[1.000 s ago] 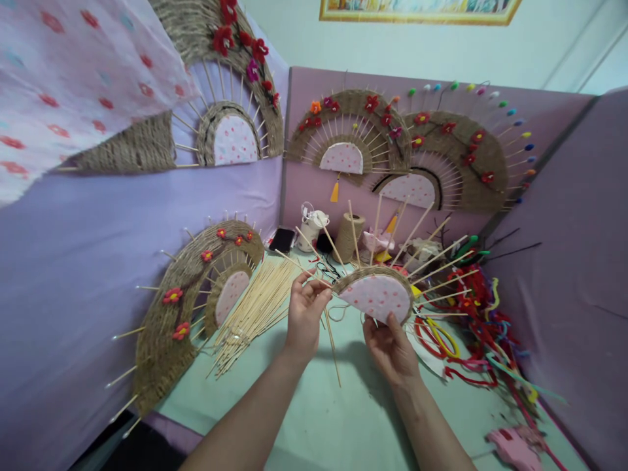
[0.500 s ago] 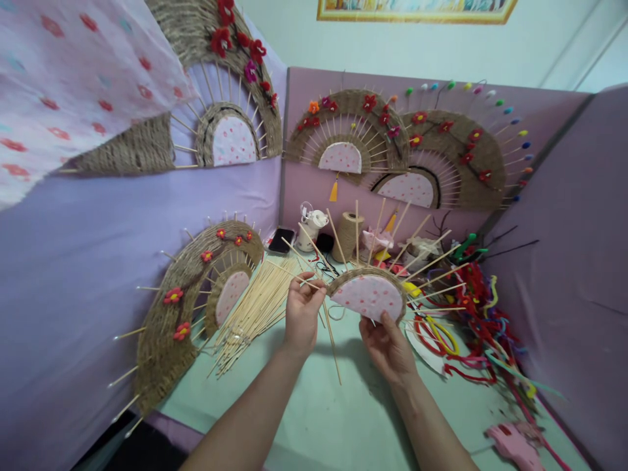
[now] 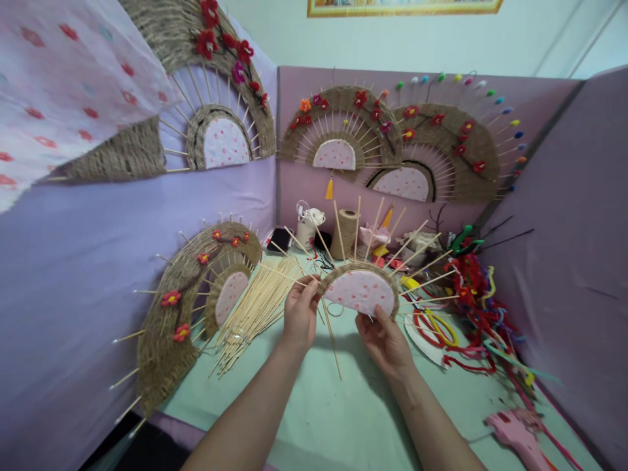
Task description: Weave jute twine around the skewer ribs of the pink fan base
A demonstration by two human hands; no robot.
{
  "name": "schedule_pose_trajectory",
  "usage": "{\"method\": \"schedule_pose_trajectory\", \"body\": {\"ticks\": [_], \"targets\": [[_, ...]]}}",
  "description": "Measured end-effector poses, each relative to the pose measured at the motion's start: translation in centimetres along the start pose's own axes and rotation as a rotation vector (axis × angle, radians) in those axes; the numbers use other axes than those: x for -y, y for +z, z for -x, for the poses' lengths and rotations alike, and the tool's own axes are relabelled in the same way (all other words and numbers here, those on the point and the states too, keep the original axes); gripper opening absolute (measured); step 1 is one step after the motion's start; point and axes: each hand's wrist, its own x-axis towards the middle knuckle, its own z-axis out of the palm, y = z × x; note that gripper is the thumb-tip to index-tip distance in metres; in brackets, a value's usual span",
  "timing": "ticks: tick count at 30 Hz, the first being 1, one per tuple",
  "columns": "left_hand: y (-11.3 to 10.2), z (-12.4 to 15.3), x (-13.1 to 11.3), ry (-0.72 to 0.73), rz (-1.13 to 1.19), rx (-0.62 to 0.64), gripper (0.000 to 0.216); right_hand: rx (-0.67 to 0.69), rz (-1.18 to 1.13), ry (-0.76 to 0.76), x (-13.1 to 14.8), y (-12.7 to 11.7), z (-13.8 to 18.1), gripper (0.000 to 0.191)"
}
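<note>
Above the table I hold up a half-round fan piece (image 3: 362, 292) with a pink-dotted white face, a twine-wrapped rim and thin wooden sticks fanning out from its curved edge. My left hand (image 3: 300, 313) is closed in a pinch at its left corner, where the lowest stick meets the rim. From below, my right hand (image 3: 385, 341) grips the straight edge, thumb on the dotted face and fingers behind, partly hidden. Loose sticks (image 3: 332, 340) lie on the table between my hands. Left of them is a heap of wooden sticks (image 3: 265, 301).
A finished twine fan (image 3: 196, 288) leans at the left. Along the back stand a twine spool (image 3: 345, 234) and a white jug (image 3: 309, 226). Coloured pipe cleaners (image 3: 473, 294), scissors (image 3: 444, 330) and a pink glue gun (image 3: 515, 432) lie at the right of the table (image 3: 324, 418).
The fan piece has shifted slightly left in view and tilted a little, sticks included. My left fingers now sit closer against its left corner. My right hand keeps its grip.
</note>
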Motion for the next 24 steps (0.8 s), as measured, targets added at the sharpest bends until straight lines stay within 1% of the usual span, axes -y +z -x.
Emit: {"method": "schedule_pose_trajectory", "body": {"ticks": [5, 10, 14, 17, 21, 24], "targets": [[0.2, 0.1, 0.1, -0.053, -0.073, -0.035, 0.021, 0.001, 0.011, -0.005, -0.1, 0.1, -0.1, 0.037], [-0.1, 0.0, -0.1, -0.059, -0.033, -0.026, 0.028, 0.008, 0.026, -0.014, 0.0, 0.0, -0.3, 0.035], [-0.3, -0.2, 0.1, -0.099, -0.015, -0.018, 0.022, 0.033, 0.065, -0.005, -0.3, -0.2, -0.2, 0.031], [-0.4, -0.4, 0.3, -0.155, -0.016, -0.028, 0.018, 0.037, 0.089, -0.001, -0.5, -0.3, -0.1, 0.033], [-0.8, -0.5, 0.4, -0.217, 0.037, -0.086, 0.022, -0.003, 0.091, -0.040, -0.1, -0.2, -0.3, 0.031], [-1.1, -0.4, 0.5, -0.276, 0.032, -0.120, 0.021, -0.058, 0.068, -0.079, 0.5, -0.1, -0.6, 0.029]]}}
